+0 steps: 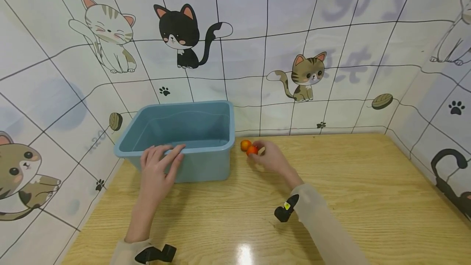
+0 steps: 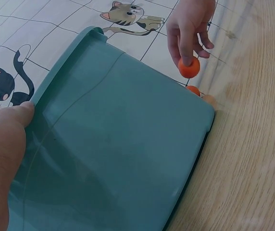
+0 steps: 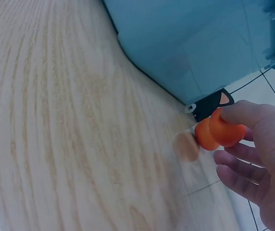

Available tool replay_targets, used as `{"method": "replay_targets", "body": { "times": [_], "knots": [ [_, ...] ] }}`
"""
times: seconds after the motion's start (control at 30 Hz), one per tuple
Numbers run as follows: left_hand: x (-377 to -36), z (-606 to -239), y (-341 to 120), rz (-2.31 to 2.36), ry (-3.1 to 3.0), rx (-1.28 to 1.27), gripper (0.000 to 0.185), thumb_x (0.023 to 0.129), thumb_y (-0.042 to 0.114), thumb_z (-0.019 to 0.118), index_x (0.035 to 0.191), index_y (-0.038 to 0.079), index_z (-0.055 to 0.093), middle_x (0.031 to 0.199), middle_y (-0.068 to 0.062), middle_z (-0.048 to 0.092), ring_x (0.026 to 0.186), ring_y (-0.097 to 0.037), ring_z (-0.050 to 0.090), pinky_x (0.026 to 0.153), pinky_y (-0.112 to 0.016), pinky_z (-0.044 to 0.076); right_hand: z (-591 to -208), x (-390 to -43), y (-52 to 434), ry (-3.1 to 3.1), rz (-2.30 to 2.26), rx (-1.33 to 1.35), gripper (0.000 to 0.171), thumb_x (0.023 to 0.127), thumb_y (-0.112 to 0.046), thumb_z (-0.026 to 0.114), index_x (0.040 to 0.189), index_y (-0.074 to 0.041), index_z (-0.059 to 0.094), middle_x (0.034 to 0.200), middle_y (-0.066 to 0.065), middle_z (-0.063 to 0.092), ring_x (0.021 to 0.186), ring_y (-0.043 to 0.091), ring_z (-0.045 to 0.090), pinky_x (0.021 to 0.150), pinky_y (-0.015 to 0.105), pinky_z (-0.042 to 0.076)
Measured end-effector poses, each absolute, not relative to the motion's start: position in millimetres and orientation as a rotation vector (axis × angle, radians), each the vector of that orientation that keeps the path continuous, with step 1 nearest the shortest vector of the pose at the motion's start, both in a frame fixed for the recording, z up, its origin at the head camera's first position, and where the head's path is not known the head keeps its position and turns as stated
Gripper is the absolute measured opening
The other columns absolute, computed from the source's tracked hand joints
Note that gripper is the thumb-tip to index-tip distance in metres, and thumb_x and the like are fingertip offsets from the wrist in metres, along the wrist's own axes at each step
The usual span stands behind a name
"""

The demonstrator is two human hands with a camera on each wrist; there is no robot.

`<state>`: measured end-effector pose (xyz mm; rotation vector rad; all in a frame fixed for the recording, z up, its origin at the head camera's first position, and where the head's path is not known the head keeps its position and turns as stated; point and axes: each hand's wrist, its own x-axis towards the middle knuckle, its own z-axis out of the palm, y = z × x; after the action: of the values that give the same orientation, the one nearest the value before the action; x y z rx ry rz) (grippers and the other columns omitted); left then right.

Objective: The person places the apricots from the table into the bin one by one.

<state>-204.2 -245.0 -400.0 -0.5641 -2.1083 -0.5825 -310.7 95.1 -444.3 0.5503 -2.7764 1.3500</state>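
The small round orange fruit (image 1: 252, 150) is pinched in the fingertips of the right hand (image 1: 270, 158), just above the light wooden tabletop (image 1: 349, 191), beside a second orange fruit (image 1: 245, 145) lying near the right wall of the blue rectangular plastic tub (image 1: 206, 144). The left hand (image 1: 159, 167) rests flat, fingers straight, on the tub's near rim. A sound lift would keep the pinch light and centred, so the fruit neither slips nor bruises, while the resting hand steadies the tub.
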Motion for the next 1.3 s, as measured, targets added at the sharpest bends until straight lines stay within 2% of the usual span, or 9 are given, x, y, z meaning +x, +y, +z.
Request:
{"method": "replay_targets", "body": {
  "times": [0.43, 0.93, 1.3],
  "knots": [
    [-202.4, -397.1, -243.9, -0.581, -2.124, -0.559, 0.029, 0.102, 0.028, 0.062, 0.122, 0.011, 0.075, 0.111, -0.015, 0.065, 0.107, -0.037, 0.054, 0.109, -0.058, 0.024, -411.6, -308.0, 99.7, -2.627, 1.329, 0.62, 0.04, 0.094, -0.021, 0.074, 0.126, 0.0, 0.063, 0.117, 0.013, 0.066, 0.083, 0.026, 0.062, 0.07, 0.031, 0.054],
    [-203.0, -396.7, -243.9, -0.582, -2.121, -0.555, 0.028, 0.102, 0.027, 0.062, 0.122, 0.013, 0.075, 0.11, -0.015, 0.065, 0.105, -0.037, 0.055, 0.108, -0.059, 0.024, -358.1, -297.3, 83.5, -2.357, 1.384, 0.704, 0.04, 0.092, -0.024, 0.078, 0.125, -0.006, 0.065, 0.116, 0.008, 0.066, 0.078, 0.022, 0.062, 0.063, 0.031, 0.053],
    [-202.6, -395.9, -240.8, -0.596, -2.077, -0.56, 0.032, 0.105, 0.034, 0.056, 0.12, 0.013, 0.076, 0.106, -0.013, 0.065, 0.102, -0.036, 0.055, 0.107, -0.058, 0.026, -327.2, -280.4, 60.3, -2.306, 1.446, 0.817, 0.042, 0.091, -0.018, 0.078, 0.129, -0.005, 0.065, 0.12, 0.008, 0.065, 0.077, 0.021, 0.063, 0.068, 0.032, 0.055]
  ]
}}
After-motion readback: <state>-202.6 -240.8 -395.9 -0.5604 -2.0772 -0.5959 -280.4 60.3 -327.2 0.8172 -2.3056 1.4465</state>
